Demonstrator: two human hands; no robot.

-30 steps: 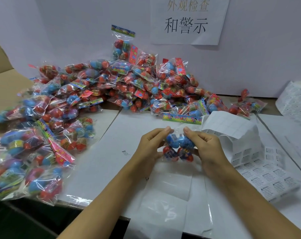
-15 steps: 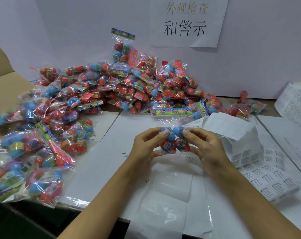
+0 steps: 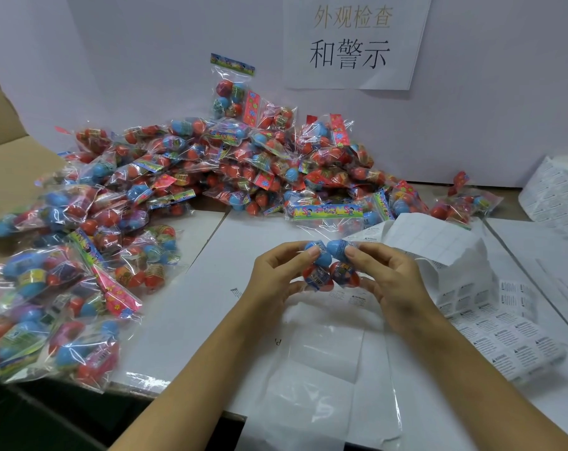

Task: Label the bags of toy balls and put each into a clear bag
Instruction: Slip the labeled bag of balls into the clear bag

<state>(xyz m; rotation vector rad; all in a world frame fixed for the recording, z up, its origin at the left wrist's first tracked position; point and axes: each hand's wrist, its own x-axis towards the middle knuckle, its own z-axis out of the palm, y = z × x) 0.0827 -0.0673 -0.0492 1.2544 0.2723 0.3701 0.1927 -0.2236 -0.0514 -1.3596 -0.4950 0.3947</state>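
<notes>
I hold one bag of toy balls (image 3: 330, 266) upright above the table, its blue and red balls between my palms and its printed header card (image 3: 327, 211) at the top. My left hand (image 3: 281, 275) pinches its left side and my right hand (image 3: 388, 281) pinches its right side. A flat stack of clear bags (image 3: 321, 379) lies on the table just below my hands. A strip of white warning labels (image 3: 504, 340) lies to the right.
A large heap of bagged toy balls (image 3: 230, 157) fills the back and left of the table. A label roll (image 3: 559, 190) stands at the far right. A cardboard flap (image 3: 6, 164) rises on the left, and a paper sign (image 3: 354, 40) hangs on the wall.
Both hands have lifted the bag a little up and away from me, and its header card now stands clear above my fingers.
</notes>
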